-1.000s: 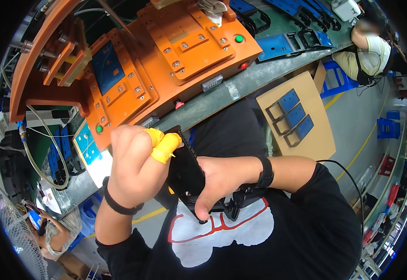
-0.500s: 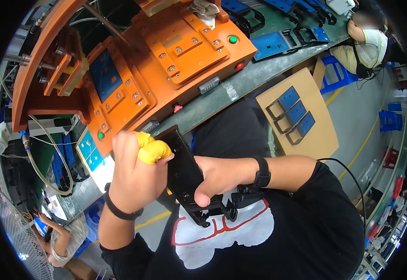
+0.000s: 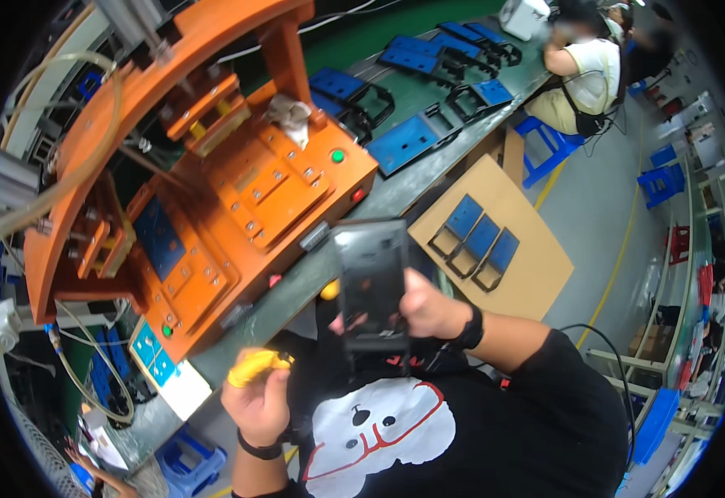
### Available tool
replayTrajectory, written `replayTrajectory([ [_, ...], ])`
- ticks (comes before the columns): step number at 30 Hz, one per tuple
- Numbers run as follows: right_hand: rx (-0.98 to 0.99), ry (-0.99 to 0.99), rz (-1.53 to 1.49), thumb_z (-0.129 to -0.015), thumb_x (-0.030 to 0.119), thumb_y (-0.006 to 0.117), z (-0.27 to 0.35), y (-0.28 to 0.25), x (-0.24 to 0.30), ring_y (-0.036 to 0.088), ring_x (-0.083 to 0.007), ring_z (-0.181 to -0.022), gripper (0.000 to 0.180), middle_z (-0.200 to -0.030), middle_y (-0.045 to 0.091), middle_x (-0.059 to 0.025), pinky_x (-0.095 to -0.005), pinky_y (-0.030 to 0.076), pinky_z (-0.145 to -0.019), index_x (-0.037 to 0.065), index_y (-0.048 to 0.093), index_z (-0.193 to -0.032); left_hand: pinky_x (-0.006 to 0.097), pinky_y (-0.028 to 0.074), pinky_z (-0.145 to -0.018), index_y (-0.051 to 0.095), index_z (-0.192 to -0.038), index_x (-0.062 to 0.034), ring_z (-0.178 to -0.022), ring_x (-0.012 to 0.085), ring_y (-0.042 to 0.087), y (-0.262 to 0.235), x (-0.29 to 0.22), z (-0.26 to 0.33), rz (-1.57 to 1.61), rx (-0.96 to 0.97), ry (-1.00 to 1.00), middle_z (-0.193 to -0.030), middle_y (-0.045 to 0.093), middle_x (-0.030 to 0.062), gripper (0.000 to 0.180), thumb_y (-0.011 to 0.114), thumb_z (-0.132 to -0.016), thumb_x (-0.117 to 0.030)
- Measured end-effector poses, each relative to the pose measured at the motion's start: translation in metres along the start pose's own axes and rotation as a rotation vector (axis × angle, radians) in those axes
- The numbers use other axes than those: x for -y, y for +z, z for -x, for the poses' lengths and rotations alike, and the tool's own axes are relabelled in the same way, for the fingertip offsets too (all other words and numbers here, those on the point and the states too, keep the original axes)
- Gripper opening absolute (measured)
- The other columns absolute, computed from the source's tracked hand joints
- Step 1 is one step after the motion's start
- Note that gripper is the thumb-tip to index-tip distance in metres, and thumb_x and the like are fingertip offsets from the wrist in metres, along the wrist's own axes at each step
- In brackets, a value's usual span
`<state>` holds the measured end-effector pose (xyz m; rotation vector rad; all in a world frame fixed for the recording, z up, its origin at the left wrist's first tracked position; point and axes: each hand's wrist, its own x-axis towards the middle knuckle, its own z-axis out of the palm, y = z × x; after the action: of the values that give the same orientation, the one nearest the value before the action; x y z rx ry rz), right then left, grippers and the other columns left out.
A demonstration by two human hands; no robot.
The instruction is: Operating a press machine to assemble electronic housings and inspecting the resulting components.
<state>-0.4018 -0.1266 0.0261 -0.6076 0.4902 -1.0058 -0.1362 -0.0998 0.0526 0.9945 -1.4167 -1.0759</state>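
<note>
Right hand [image 3: 429, 311]: gripping a flat black rectangular panel [image 3: 371, 278] by its lower edge, tilting its face upward at frame centre, seemingly for viewing.
Left hand [image 3: 256, 398]: closing around a yellow cloth [image 3: 254, 365], lower left of centre, apart from the panel.
Orange press fixture [image 3: 213, 199]: sitting on the worktop [image 3: 396, 187], upper left.
</note>
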Motion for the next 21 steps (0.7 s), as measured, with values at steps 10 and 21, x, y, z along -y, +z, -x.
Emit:
replayTrajectory([
  [10,-0.392,-0.259,0.125,-0.093,0.065,0.046,-0.055,-0.170,0.221,0.067,-0.0360,-0.103,0.069,-0.112,0.065,-0.0167,-0.0491,0.054,-0.094,0.006,0.052,-0.127,0.027,0.047,-0.087,0.063,-0.109,0.0040,-0.094,0.0154,0.060,0.040,0.043,0.000,0.097,0.137,-0.221,-0.104,0.063,0.0087,0.020,0.062,-0.089,0.006],
  [21,-0.308,0.350,0.841,-0.090,0.054,0.066,-0.263,-0.250,0.320,0.070,-0.0179,-0.082,0.060,-0.106,0.069,-0.0086,-0.0327,0.060,-0.071,0.001,0.060,-0.119,0.031,0.045,-0.092,0.061,-0.114,0.0035,-0.099,0.0196,0.058,0.054,0.053,-0.013,0.071,0.128,-0.282,-0.108,0.061,0.0115,0.032,0.068,-0.084,-0.002],
])
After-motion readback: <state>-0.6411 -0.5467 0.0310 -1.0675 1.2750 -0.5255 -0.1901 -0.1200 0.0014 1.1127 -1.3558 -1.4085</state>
